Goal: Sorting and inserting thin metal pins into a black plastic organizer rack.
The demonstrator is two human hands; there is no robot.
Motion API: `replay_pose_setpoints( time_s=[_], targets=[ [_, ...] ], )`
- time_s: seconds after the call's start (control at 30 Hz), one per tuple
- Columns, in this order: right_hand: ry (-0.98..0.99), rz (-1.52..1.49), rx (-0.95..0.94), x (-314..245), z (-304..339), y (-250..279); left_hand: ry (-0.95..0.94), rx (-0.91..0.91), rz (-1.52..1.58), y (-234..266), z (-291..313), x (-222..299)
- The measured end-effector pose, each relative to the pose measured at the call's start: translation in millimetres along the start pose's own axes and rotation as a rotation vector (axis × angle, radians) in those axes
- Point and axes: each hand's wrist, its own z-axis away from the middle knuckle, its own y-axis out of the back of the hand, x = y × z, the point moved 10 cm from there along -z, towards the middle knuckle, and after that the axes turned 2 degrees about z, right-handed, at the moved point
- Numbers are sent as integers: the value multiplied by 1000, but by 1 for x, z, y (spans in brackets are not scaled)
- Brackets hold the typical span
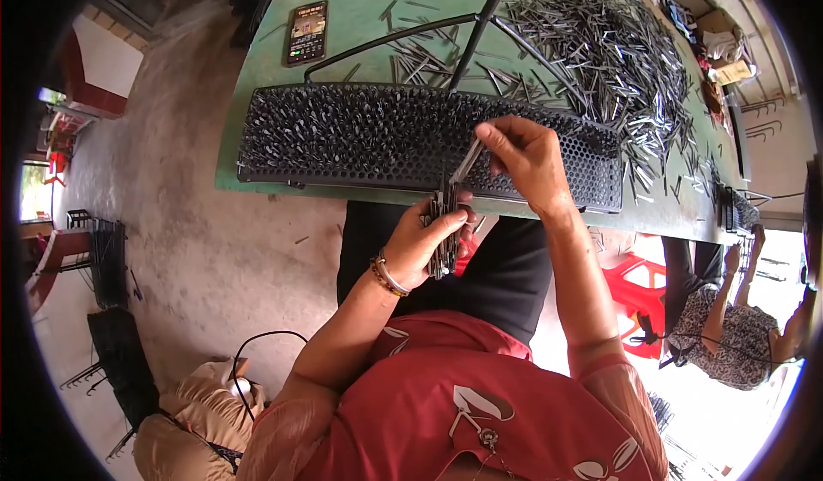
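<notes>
A bundle of thin dark metal strips (443, 262) is gripped in my left hand (433, 234), just below the table's near edge. My right hand (533, 159) pinches one or a few metal strips (467, 162) between thumb and fingers, their lower ends close to the bundle's top. Behind both hands lies a long black perforated rack (591, 168). Its left and middle holes are packed with upright strips (343, 125), while rows of bare holes show along its front and right side. A black metal frame (467, 52) rises from the rack's back.
A big heap of loose strips (617, 61) covers the right of the green table (257, 69). A phone (307, 33) lies at the back left. Farther right, another person (729, 327) works beside a red plastic stool (634, 284). Tan sacks (184, 421) stand at the lower left.
</notes>
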Motion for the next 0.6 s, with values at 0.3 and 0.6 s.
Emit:
replay_pose_setpoints(
  time_s=[0.3, 0.6],
  targets=[
    [203, 181, 112, -6, -18, -4, 11, 16, -62, 8, 2, -1],
    [692, 496, 135, -52, 4, -17, 40, 90, -104, 14, 6, 5]
  ],
)
